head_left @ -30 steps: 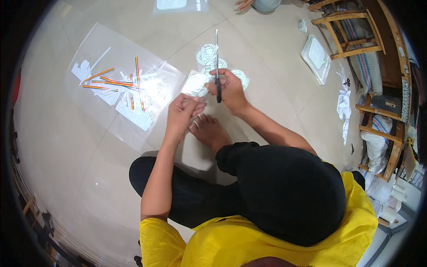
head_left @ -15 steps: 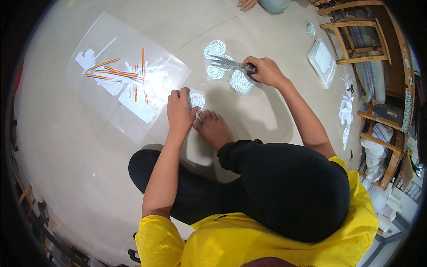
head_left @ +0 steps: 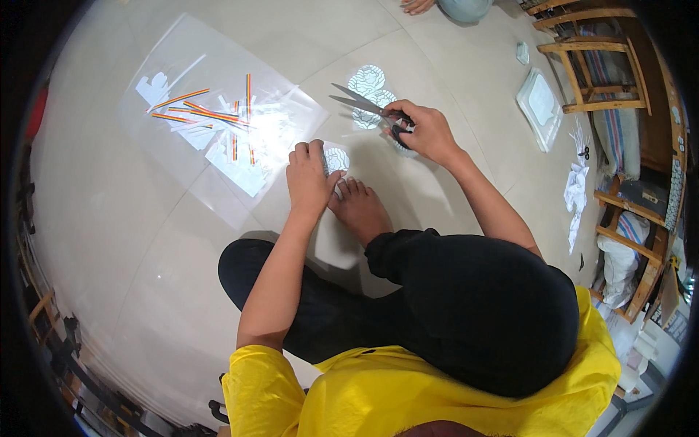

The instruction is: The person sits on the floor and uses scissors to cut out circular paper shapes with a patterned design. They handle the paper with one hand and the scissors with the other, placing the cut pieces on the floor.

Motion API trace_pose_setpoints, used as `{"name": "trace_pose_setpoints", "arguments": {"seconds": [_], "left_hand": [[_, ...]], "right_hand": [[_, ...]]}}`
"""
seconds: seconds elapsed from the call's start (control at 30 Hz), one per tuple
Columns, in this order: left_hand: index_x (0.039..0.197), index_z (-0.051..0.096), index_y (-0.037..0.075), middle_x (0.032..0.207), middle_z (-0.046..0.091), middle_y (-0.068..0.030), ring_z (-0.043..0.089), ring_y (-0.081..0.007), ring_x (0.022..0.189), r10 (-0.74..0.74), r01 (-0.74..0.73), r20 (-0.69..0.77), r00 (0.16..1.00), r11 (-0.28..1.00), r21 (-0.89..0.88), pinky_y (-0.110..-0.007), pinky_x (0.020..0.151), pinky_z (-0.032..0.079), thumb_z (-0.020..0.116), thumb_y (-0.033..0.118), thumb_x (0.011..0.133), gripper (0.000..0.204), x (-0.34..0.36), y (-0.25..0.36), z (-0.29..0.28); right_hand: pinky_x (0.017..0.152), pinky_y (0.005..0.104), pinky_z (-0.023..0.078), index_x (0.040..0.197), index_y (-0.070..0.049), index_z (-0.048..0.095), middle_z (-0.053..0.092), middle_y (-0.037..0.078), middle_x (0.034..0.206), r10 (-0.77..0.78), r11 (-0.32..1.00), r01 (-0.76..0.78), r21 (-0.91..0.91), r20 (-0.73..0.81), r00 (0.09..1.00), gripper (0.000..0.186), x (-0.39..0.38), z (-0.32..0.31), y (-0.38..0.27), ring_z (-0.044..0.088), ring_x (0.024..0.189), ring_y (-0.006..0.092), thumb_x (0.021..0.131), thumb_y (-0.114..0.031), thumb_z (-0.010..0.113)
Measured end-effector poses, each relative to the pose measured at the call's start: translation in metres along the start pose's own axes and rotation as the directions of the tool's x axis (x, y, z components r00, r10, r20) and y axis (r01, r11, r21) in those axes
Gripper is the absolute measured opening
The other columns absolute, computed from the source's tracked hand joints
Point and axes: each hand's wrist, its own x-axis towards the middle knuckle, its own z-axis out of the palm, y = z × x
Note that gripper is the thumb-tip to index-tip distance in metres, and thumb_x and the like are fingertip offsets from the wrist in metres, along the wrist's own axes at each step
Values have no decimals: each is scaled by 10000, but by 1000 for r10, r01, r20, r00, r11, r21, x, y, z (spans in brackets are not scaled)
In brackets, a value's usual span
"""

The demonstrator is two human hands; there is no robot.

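Observation:
My right hand (head_left: 428,133) grips a pair of scissors (head_left: 361,103) with black handles, its blades parted and pointing left. The scissors hang over a clear sheet bearing round pale pieces with wavy dark lines (head_left: 367,77); one more such piece is mostly hidden beneath my right hand. Close to my bare foot (head_left: 362,211), my left hand (head_left: 309,175) has its fingers bent over the edge of another round patterned piece (head_left: 336,159), with the thumb against its near side.
A clear plastic sheet (head_left: 182,44) at the left carries white paper scraps and several striped strips (head_left: 180,99). Flat clear packs (head_left: 539,109) lie at the right, near wooden stools (head_left: 593,73) and white scraps (head_left: 575,193). Another person's hand (head_left: 417,6) shows at the top beside a rounded grey-blue thing (head_left: 466,7).
My right hand has brought the scissors left and nearer to me, and the blades are spread wider. My left hand stays at the same round piece. The whole view has shifted slightly.

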Motion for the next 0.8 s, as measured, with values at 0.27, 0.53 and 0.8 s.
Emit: {"name": "trace_pose_setpoints", "arguments": {"seconds": [0.27,0.53,0.8], "left_hand": [[1251,654,128,1176,605,-146,599,-391,1109,18,-18,-42,999,1000,2,-495,905,507,880,157,786,518,3,-6,4],[1239,617,71,1091,707,-171,699,-397,1027,43,4,101,994,905,-425,-466,888,544,805,16,848,438,22,-11,-13],[1415,537,54,1206,711,-100,735,-200,1062,-64,228,295,953,795,-562,-316,910,574,821,-26,861,627,37,-13,-81]], "right_hand": [[747,365,584,1222,-187,720,782,80,994,-65,983,56,177,50,997,403,-7,29,-14,751,839,250,849,-205,869],[802,348,589,1264,-111,691,776,87,1001,-12,948,14,319,-9,1000,518,-7,61,-27,749,878,216,824,-261,920],[720,242,529,1227,-28,658,758,25,931,12,736,-140,663,194,981,427,35,73,-46,671,812,69,888,-155,883]]}}
